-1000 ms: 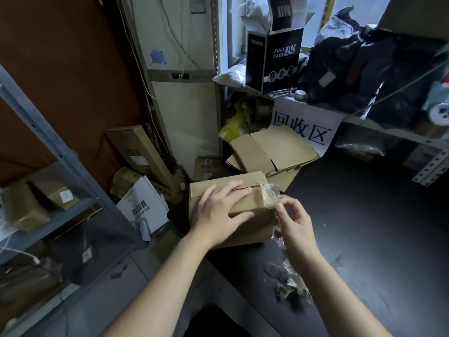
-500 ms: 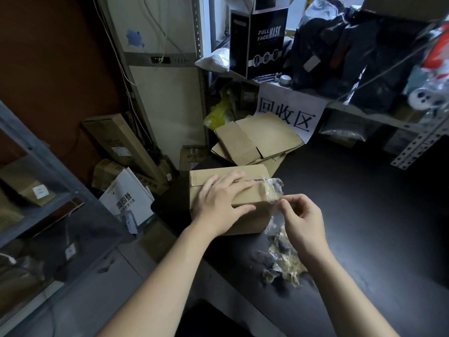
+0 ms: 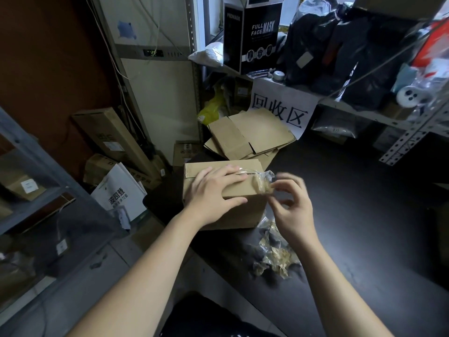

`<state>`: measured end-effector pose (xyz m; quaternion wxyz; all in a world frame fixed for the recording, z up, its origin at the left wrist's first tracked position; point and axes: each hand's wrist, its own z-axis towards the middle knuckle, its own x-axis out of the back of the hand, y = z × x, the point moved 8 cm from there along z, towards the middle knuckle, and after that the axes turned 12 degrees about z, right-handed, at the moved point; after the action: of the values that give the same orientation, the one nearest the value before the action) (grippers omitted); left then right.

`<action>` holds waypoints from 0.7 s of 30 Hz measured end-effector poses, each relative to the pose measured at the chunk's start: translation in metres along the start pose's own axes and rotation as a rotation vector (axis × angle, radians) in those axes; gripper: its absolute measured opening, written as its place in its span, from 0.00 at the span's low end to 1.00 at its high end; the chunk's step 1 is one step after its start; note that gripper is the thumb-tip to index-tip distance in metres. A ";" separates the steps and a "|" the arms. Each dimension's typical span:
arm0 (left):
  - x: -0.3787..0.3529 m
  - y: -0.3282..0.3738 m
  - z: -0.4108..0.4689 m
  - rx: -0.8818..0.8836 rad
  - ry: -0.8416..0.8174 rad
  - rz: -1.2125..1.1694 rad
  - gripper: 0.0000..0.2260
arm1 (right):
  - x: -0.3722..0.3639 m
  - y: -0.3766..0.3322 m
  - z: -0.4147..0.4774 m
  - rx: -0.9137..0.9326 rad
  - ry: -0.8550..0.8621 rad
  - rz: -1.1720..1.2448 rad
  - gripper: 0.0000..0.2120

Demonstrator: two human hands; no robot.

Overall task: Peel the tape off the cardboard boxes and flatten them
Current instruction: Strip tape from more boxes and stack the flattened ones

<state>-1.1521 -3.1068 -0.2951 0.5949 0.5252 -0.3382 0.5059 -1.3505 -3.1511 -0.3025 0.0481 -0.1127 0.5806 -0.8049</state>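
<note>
Now: left hand [image 3: 213, 190] flat on cardboard box [image 3: 243, 215]; right hand [image 3: 294, 210], blurred, pinches loose tape [image 3: 263, 180].

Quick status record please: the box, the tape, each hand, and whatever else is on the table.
box: cardboard box upright on the black table, top closed
tape: clear tape lifted at the box's top right edge
left: left hand pressed flat on the box top
right: right hand blurred, seemingly pinching the loose tape end
scrap: peeled tape pile beside the box
done: flattened boxes stacked behind it
</note>
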 end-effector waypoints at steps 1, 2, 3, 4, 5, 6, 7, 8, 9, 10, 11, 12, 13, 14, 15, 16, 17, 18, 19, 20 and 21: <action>0.000 0.000 0.000 -0.001 -0.009 0.001 0.25 | 0.001 0.000 0.002 0.008 0.000 -0.010 0.08; -0.001 0.000 -0.001 -0.003 -0.019 0.001 0.25 | 0.001 0.001 0.003 -0.001 -0.009 0.002 0.07; -0.001 0.001 -0.002 -0.004 -0.026 0.000 0.26 | 0.001 0.003 0.004 -0.017 -0.020 0.034 0.06; -0.002 0.001 -0.003 -0.005 -0.029 0.001 0.26 | 0.000 0.005 0.004 -0.040 -0.027 0.074 0.06; -0.002 0.001 -0.003 -0.007 -0.030 0.003 0.26 | -0.001 0.007 0.005 -0.061 -0.028 0.110 0.07; -0.002 0.002 -0.003 -0.009 -0.030 0.005 0.26 | -0.003 0.008 0.007 -0.077 -0.024 0.128 0.07; -0.002 0.002 -0.003 -0.009 -0.031 0.005 0.26 | -0.005 0.008 0.009 -0.086 -0.020 0.138 0.07; -0.002 0.002 -0.004 -0.009 -0.035 0.002 0.26 | -0.007 0.006 0.013 -0.089 -0.011 0.148 0.07; -0.001 0.003 -0.004 -0.012 -0.040 -0.003 0.25 | -0.008 0.003 0.017 -0.088 0.006 0.163 0.07; -0.001 0.004 -0.005 -0.019 -0.040 -0.007 0.25 | -0.009 -0.001 0.022 -0.084 0.024 0.173 0.06; -0.001 0.004 -0.006 -0.027 -0.038 -0.009 0.25 | -0.010 -0.007 0.028 -0.075 0.042 0.177 0.06; -0.002 0.005 -0.007 -0.037 -0.036 -0.008 0.24 | -0.010 -0.012 0.033 -0.062 0.058 0.175 0.06; -0.002 0.005 -0.008 -0.044 -0.032 -0.002 0.24 | -0.012 -0.017 0.037 -0.048 0.069 0.178 0.06; -0.003 0.005 -0.009 -0.046 -0.027 0.005 0.24 | -0.013 -0.021 0.040 -0.040 0.076 0.185 0.05; -0.003 0.005 -0.009 -0.043 -0.022 0.008 0.23 | -0.015 -0.024 0.042 -0.037 0.078 0.191 0.05; -0.004 0.004 -0.008 -0.041 -0.019 0.007 0.24 | -0.015 -0.023 0.044 -0.036 0.081 0.186 0.05; -0.003 0.004 -0.008 -0.041 -0.016 0.003 0.24 | -0.015 -0.021 0.044 -0.034 0.085 0.176 0.05; -0.003 0.004 -0.007 -0.042 -0.014 -0.001 0.24 | -0.012 -0.017 0.043 -0.038 0.092 0.165 0.05; -0.003 0.004 -0.007 -0.044 -0.014 -0.005 0.25 | -0.009 -0.012 0.041 -0.052 0.103 0.164 0.05; -0.003 0.004 -0.007 -0.045 -0.015 -0.006 0.25 | -0.006 -0.007 0.039 -0.070 0.116 0.168 0.05; -0.004 0.004 -0.007 -0.047 -0.016 -0.006 0.25 | -0.003 -0.002 0.037 -0.088 0.124 0.177 0.05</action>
<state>-1.1580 -3.1014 -0.2988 0.6059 0.5160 -0.3535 0.4917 -1.3392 -3.1839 -0.2899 0.0777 -0.0130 0.6250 -0.7767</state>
